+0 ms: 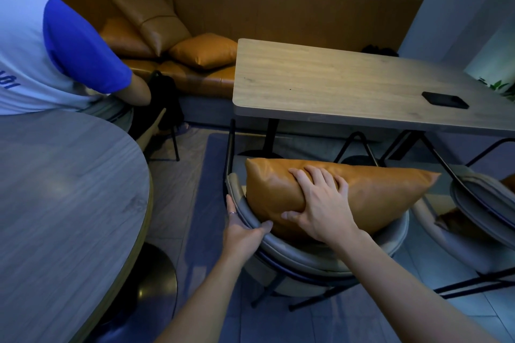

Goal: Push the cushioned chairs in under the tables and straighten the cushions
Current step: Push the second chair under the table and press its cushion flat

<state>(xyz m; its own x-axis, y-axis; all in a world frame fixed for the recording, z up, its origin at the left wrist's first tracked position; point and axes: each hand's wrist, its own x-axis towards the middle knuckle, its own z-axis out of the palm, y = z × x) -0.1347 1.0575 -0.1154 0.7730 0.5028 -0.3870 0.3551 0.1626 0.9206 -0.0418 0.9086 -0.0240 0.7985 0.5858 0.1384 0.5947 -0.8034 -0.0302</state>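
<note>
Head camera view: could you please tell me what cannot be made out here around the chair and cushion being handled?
- Grey chair: its seat is hidden by the orange cushion and the right hand.
- Left hand: fingers curl behind the backrest, so the grip is partly unseen.
- Second chair: cut off by the right edge.
- Black phone on the rectangular table: too dark for detail.

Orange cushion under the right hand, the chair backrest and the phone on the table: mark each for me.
Orange cushion (376, 192): head view, bare face right of the hand.
Chair backrest (301, 255): head view, grey padded rim.
Phone (445, 99): head view, middle of its dark face.
</note>
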